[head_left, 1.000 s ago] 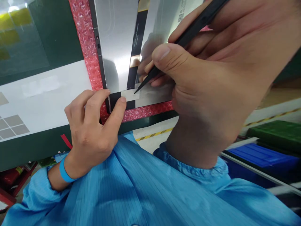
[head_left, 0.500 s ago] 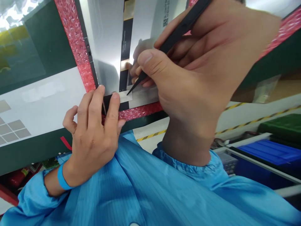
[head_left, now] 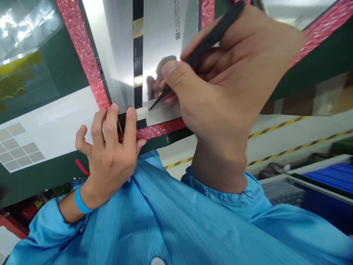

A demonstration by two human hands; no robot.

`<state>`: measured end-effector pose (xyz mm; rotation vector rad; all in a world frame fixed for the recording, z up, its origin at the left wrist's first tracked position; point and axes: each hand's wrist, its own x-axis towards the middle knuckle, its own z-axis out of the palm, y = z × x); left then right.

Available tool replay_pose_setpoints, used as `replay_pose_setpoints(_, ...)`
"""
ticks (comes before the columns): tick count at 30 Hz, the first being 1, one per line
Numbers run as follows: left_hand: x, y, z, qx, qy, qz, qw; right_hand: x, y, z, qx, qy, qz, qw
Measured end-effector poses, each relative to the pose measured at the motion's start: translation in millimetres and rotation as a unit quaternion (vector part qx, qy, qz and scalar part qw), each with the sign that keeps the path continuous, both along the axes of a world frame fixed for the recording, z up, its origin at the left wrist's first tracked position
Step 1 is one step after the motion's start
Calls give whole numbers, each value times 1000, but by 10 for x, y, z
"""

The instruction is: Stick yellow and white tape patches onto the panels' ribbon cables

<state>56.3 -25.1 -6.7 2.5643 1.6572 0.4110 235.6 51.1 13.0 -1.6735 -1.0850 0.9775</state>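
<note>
My right hand (head_left: 217, 81) grips black tweezers (head_left: 212, 36) like a pen. Their fine tip points down beside the right end of a small pale strip (head_left: 142, 112); whether it touches cannot be made out. The strip lies near the bottom edge of an opened flat device with silvery panels (head_left: 162, 33) and a dark gap between them. My left hand (head_left: 113, 154) rests with spread fingers on the device's lower left corner, the index fingertip at the strip's left end. Pink bubble wrap (head_left: 162, 129) shows around the device.
On the green work surface (head_left: 60, 162) lies a white sheet with grey squares (head_left: 55, 121). Clear plastic with yellow patches (head_left: 22, 66) lies at upper left. Another bubble-wrapped edge (head_left: 322, 36) is at upper right. Blue bins (head_left: 328, 176) stand low on the right.
The view has shifted slightly, so the device appears further left. The tweezers' tip has moved from on the pale strip to just past its right end. The left hand stays at the corner.
</note>
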Motion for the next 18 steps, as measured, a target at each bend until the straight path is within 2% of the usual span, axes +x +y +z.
replay_pose_setpoints(3,31,-13,32,-11,6,4,1000,33,-22,-51,76,7,-4,997)
replay_pose_setpoints(7,155,-35,78,-71,9,3,997,17,-44,-129,102,32,-21,994)
replay_pose_setpoints(11,257,-56,93,-97,7,8,995,-20,-45,-201,129,58,-48,989)
replay_pose_setpoints(15,209,-68,116,-103,-10,47,993,-21,-29,-301,152,65,-78,983)
replay_pose_setpoints(18,102,-79,142,-98,-13,80,992,-2,-17,-367,132,41,-89,986)
